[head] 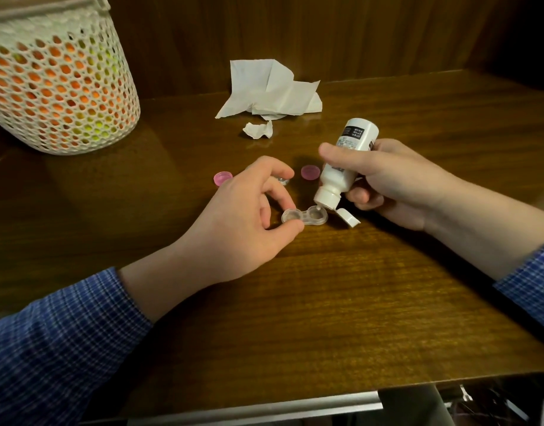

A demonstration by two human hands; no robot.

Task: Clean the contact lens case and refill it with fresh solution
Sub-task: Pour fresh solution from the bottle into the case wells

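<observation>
Clear plastic, the two-well contact lens case (304, 217) lies flat on the brown wooden desk (326, 302). My left hand (243, 222) pinches its left well between thumb and fingertips. My right hand (396, 182) has its grip wrapped around a white solution bottle (344, 162), tipped nozzle-down over the right well, its flip cap (348, 217) hanging open. Two pink lids (310, 172) rest just behind. Crumpled white tissue (273, 90) sits farther back, a mesh basket (58, 84) far left.
</observation>
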